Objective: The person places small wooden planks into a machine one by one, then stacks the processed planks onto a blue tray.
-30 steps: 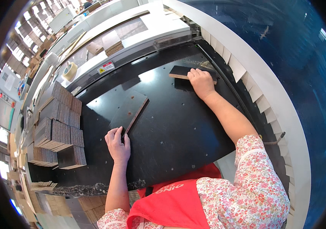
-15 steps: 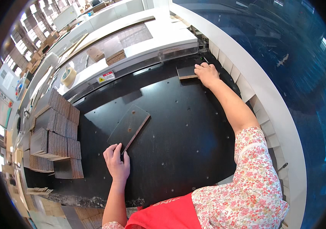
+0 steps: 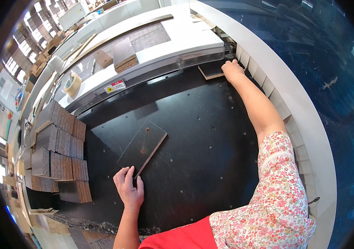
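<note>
My left hand [image 3: 129, 189] grips the near end of a dark, glossy rectangular board [image 3: 140, 143], its thumb at the brown cut edge. This board lies at a slant on the black tabletop [image 3: 185, 166] and has two brown spots on its face. At the far right my right hand [image 3: 234, 71], fingers bent, is on the right end of a second, smaller dark board [image 3: 211, 69] with a light brown edge. That board lies close to the machine's front rail. The fingertips of my right hand are partly hidden.
Several stacks of cut dark boards [image 3: 63, 141] stand along the left. Beyond the table runs a white machine beam [image 3: 193, 47] with a warning label [image 3: 114, 86], a tape roll [image 3: 73, 84] and board offcuts [image 3: 126, 63]. A curved white guard [image 3: 305, 112] borders the right side.
My right hand and the small board have moved a little farther away, toward the machine's rail. The board under my left hand stays in about the same place; the view has shifted slightly.
</note>
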Action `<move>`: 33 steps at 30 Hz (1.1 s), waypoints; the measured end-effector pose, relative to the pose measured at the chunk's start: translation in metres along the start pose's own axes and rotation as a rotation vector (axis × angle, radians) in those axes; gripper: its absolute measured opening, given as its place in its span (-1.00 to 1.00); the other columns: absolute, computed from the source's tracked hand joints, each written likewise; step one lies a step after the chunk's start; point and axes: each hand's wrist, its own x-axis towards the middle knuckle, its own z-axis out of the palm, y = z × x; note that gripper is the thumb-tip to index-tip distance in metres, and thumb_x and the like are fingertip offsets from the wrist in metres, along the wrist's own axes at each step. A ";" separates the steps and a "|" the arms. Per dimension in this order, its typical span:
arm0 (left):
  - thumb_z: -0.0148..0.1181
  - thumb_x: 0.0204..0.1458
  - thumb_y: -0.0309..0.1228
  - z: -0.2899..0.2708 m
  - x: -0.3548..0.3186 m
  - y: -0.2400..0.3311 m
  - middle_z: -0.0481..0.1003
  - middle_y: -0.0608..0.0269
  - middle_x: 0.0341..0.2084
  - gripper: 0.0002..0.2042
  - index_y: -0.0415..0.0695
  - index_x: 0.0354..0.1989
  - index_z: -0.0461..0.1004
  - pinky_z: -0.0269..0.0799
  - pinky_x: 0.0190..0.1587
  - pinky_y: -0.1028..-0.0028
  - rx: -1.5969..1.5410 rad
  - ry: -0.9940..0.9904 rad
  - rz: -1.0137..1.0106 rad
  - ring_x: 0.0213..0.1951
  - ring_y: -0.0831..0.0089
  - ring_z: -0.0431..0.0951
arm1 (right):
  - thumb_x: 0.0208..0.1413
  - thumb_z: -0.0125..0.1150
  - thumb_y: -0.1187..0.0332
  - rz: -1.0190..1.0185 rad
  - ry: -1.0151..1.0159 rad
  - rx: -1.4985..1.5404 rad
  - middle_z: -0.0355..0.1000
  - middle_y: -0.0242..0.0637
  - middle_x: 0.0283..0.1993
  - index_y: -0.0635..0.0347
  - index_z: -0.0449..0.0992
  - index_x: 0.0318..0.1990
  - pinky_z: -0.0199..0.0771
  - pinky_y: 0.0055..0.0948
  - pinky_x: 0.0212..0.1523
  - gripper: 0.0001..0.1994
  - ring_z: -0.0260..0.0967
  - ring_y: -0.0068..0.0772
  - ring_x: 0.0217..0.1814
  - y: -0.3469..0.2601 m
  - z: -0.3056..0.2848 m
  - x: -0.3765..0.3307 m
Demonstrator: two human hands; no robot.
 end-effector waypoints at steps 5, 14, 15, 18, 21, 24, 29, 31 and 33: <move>0.28 -0.11 -0.55 -0.001 0.001 0.000 0.45 0.04 -0.07 -0.64 -0.24 -0.05 0.55 0.34 0.09 0.19 -0.012 0.010 -0.003 0.01 0.05 0.40 | 0.26 -0.01 0.44 0.054 0.051 0.135 0.44 -0.03 0.16 0.29 0.57 0.02 0.50 -0.09 0.17 -0.72 0.34 0.03 0.27 0.004 0.000 0.007; 0.27 -0.12 -0.56 0.000 0.002 -0.002 0.45 0.04 -0.06 -0.63 -0.24 -0.05 0.54 0.34 0.10 0.19 -0.025 0.004 -0.003 0.02 0.05 0.40 | 0.07 0.17 -0.31 0.307 0.049 0.304 0.28 0.12 0.34 0.29 0.47 0.18 -0.03 -0.01 0.41 -0.19 0.12 0.06 0.45 -0.055 0.017 -0.020; 0.27 -0.13 -0.56 -0.001 0.002 -0.002 0.45 0.04 -0.06 -0.63 -0.24 -0.05 0.54 0.34 0.10 0.19 -0.026 -0.001 -0.010 0.02 0.05 0.40 | 0.05 0.15 -0.35 0.316 0.011 0.338 0.11 0.19 0.44 0.36 0.35 0.28 -0.14 0.00 0.46 -0.08 -0.05 0.09 0.54 -0.058 0.015 -0.018; 0.27 -0.13 -0.56 -0.001 0.003 0.001 0.45 0.04 -0.06 -0.63 -0.23 -0.06 0.54 0.34 0.10 0.18 -0.031 -0.001 -0.018 0.02 0.04 0.40 | 0.04 0.13 -0.38 0.413 0.043 0.355 -0.04 0.23 0.50 0.44 0.21 0.36 -0.22 0.04 0.49 0.02 -0.18 0.11 0.59 -0.063 0.017 -0.005; 0.26 -0.14 -0.56 0.000 0.003 0.001 0.45 0.04 -0.06 -0.63 -0.23 -0.06 0.55 0.34 0.10 0.17 -0.028 -0.002 -0.011 0.01 0.04 0.41 | 0.07 0.07 -0.40 0.455 0.097 0.355 -0.14 0.28 0.52 0.49 0.10 0.40 -0.33 0.10 0.50 0.06 -0.29 0.14 0.61 -0.062 0.028 0.008; 0.27 -0.13 -0.56 -0.001 0.002 0.000 0.45 0.05 -0.06 -0.64 -0.23 -0.07 0.55 0.34 0.10 0.17 -0.015 0.004 0.004 0.02 0.04 0.41 | 0.12 0.03 -0.37 0.426 0.117 0.370 -0.16 0.33 0.51 0.51 0.14 0.37 -0.37 0.14 0.50 0.01 -0.32 0.20 0.61 -0.065 0.034 0.010; 0.27 -0.13 -0.55 0.000 0.000 -0.002 0.46 0.05 -0.05 -0.64 -0.23 -0.07 0.56 0.33 0.11 0.17 -0.017 -0.007 -0.023 0.03 0.04 0.41 | 0.13 0.04 -0.34 0.431 0.130 0.381 -0.14 0.36 0.50 0.54 0.17 0.35 -0.36 0.15 0.49 -0.01 -0.31 0.25 0.60 -0.067 0.036 0.013; 0.28 -0.13 -0.55 0.000 -0.001 -0.003 0.46 0.06 -0.06 -0.64 -0.22 -0.07 0.56 0.33 0.11 0.17 -0.022 -0.009 -0.026 0.03 0.04 0.41 | 0.13 0.04 -0.34 0.437 0.162 0.386 -0.14 0.37 0.50 0.55 0.17 0.35 -0.35 0.15 0.48 -0.01 -0.30 0.24 0.60 -0.067 0.037 0.013; 0.28 -0.13 -0.55 -0.001 -0.001 -0.003 0.46 0.06 -0.06 -0.64 -0.22 -0.07 0.56 0.32 0.12 0.18 -0.027 -0.012 -0.034 0.03 0.04 0.41 | 0.12 0.05 -0.34 0.435 0.169 0.394 -0.13 0.38 0.49 0.55 0.17 0.34 -0.34 0.14 0.48 0.00 -0.30 0.24 0.60 -0.068 0.038 0.014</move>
